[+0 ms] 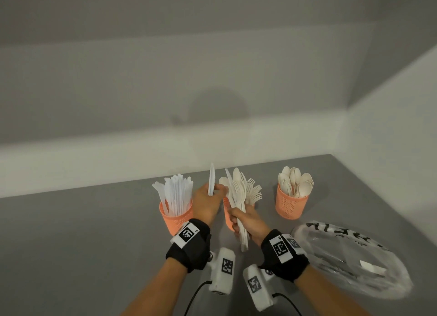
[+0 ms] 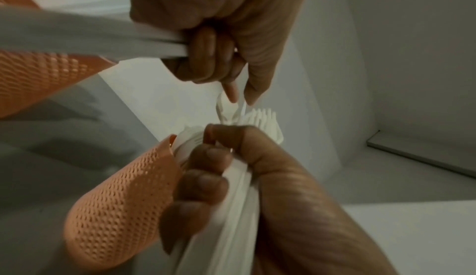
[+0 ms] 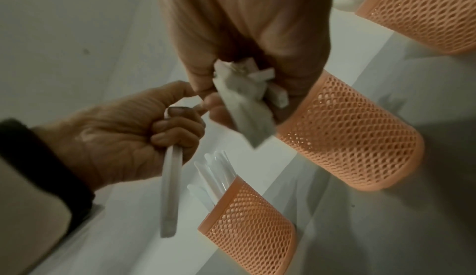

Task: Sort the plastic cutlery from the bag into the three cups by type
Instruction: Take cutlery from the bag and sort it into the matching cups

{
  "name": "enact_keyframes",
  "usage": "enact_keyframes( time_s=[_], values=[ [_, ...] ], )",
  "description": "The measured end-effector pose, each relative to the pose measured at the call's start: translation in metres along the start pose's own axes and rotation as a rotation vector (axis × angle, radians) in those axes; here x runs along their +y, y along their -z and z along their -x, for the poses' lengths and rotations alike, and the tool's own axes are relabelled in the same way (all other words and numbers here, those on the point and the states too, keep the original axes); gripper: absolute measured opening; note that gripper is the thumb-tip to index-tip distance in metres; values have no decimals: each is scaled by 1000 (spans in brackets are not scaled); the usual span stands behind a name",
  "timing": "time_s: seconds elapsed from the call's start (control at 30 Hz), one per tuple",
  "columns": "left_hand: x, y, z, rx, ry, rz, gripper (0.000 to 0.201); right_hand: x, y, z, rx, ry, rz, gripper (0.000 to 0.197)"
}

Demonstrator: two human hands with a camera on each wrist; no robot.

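Head view: knife [image 1: 211,179] upright, blade up

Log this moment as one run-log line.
left hand: holds knife | right hand: grips cutlery bundle | next: likely knife into knife cup

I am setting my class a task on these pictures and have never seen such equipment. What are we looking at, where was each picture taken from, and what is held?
No machine: a person's two bare hands, with black bands and white cameras at the wrists. The wide picture comes from a head-worn camera; the two close ones come from the wrist cameras. On the table stand three orange mesh cups: the left cup holds knives, the right cup spoons, and the middle cup stands just beyond the hands. A clear plastic bag lies at right. The left hand grips a white knife; the right hand grips a mixed bundle of cutlery.
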State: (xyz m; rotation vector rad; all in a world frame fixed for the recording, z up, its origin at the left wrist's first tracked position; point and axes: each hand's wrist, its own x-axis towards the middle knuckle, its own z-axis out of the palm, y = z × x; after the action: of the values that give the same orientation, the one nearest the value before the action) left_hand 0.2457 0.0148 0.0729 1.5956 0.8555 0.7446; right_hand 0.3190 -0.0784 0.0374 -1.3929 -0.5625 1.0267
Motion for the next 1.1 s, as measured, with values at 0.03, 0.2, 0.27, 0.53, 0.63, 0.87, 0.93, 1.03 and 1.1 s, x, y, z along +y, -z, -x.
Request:
enact_keyframes(
  time_s=[0.03, 0.2, 0.27, 0.53, 0.63, 0.87, 0.93, 1.03, 1.1],
  values=[
    [-1, -2, 1, -9, 2, -15, 11, 0, -1, 0, -6, 9, 27, 18],
    [-9, -10, 0, 4, 53, -40, 18, 3, -2, -1, -44, 24, 122, 16],
    [-11, -11, -1, -10, 56, -47, 15, 3, -2, 0, -54, 19, 94, 21],
    [-15, -12, -1, -21, 143, 137, 12, -1, 1, -2, -37, 0, -107, 31],
    [-21, -11, -2, -72, 101, 133, 22, -2, -1, -2, -31, -2, -80, 28],
    [-12, 19, -10, 147, 204, 355, 36, -5, 1, -8, 54, 58, -97, 8],
    [-3, 34, -13, 202, 162, 419, 29, -4, 2, -8, 29, 77, -102, 10],
    [12, 58, -24, 337, 57, 329, 38, -5, 1, -8, -2, 82, -101, 19],
    [21, 74, -36, 435, -17, 313, 47, -5, 0, -11, -1, 57, -70, 30]
  ],
)
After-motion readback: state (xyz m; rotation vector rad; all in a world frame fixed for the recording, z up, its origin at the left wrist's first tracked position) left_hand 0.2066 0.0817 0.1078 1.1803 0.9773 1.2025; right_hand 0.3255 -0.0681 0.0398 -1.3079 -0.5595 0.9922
